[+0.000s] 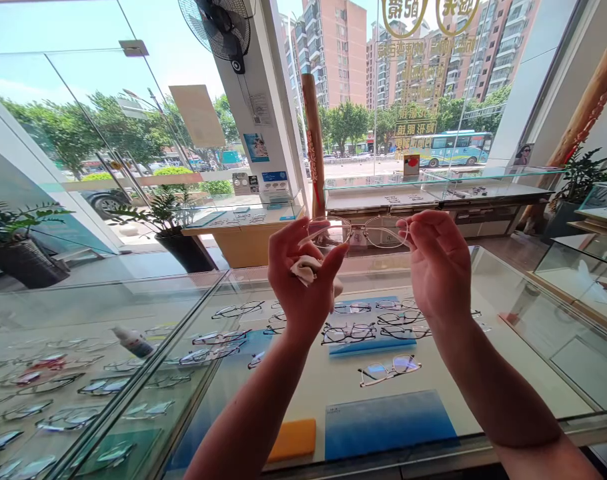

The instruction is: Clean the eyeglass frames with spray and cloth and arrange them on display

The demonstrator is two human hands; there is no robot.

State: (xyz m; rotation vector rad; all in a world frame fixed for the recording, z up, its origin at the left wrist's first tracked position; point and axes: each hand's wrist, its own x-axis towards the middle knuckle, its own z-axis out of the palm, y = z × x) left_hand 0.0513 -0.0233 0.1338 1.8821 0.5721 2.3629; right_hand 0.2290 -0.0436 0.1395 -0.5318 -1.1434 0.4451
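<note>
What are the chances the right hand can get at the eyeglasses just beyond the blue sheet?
Probably no, as things stand: the display case's glass top seems to cover that pair, and the right hand is holding thin-rimmed eyeglasses.

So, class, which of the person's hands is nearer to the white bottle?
Left. The left hand, gripping one side of the glasses, is up and right of the white bottle; the right hand, at their other side, is farther right.

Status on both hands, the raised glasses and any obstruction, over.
Left hand holding one side of the glasses, plus crumpled pale cloth. Right hand on the other side. Glasses above display case; no obstruction visible between hands.
</note>
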